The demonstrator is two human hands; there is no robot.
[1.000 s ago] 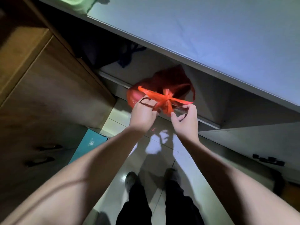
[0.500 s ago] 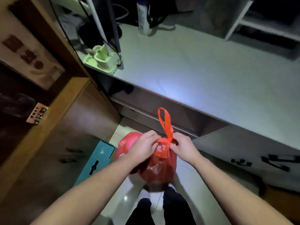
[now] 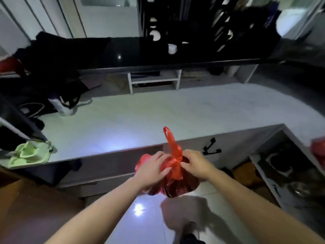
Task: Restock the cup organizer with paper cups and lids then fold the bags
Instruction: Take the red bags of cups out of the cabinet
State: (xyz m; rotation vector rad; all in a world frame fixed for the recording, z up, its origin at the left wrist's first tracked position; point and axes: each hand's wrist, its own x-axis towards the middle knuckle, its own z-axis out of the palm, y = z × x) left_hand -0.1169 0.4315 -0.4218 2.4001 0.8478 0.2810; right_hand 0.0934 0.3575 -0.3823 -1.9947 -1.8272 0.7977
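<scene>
A knotted red plastic bag (image 3: 175,184) hangs in front of the desk edge, held up between both hands. One handle loop (image 3: 169,138) sticks straight up from the knot. My left hand (image 3: 151,170) grips the bag's left side just under the knot. My right hand (image 3: 195,164) pinches the bag at the knot from the right. What is inside the bag is hidden. A black cup organizer (image 3: 184,30) with round openings and a white cup (image 3: 172,48) stands on the dark counter at the back.
A pale desk top (image 3: 140,117) spreads ahead. A green holder (image 3: 29,154) sits at its left corner, a white bottle (image 3: 60,107) and cables farther back. An open drawer (image 3: 290,173) lies at right, another red bag (image 3: 318,152) at the right edge. A wooden cabinet (image 3: 26,208) stands left.
The bag came up from under the desk to desk-edge height. My hands moved from the spread handles to the knot, and the view tilted up to show the desk and counter.
</scene>
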